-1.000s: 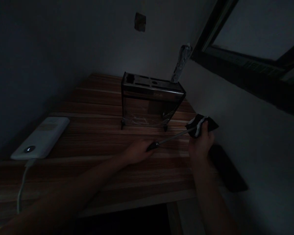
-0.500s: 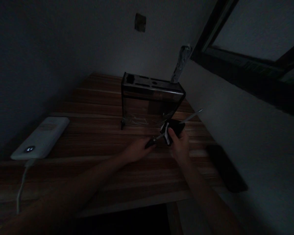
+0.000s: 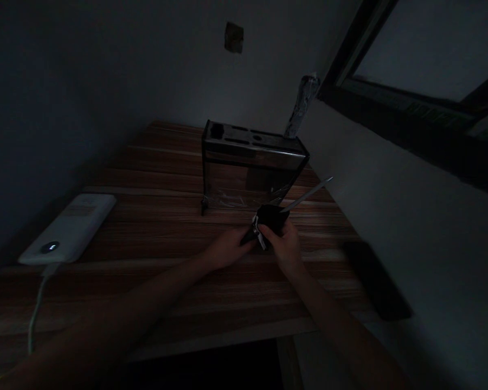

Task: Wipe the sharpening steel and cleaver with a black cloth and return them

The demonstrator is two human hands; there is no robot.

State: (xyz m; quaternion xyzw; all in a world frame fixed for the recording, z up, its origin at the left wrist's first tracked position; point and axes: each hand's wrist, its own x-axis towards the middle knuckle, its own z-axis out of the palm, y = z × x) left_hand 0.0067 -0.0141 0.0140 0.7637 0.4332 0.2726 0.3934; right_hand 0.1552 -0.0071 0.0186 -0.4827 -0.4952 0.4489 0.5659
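In dim light my left hand (image 3: pixel 228 250) is closed round the dark handle of a thin metal rod, perhaps a knife or sharpening steel (image 3: pixel 309 192), whose tip points up and to the right. My right hand (image 3: pixel 282 244) pinches a dark cloth (image 3: pixel 270 216) folded round the rod right beside the handle. Both hands hover over the wooden table (image 3: pixel 154 227), just in front of a dark metal knife block (image 3: pixel 248 168) with slots on top.
A white power bank (image 3: pixel 69 227) with a lit dot and a cable lies at the table's left. A dark flat object (image 3: pixel 376 279) rests at the right edge against the wall. A wrapped upright item (image 3: pixel 303 103) stands behind the block, under a window frame.
My right hand has slid the cloth down the rod from its tip to the handle end. The left hand has stayed put, and the bare rod now shows beyond the cloth.
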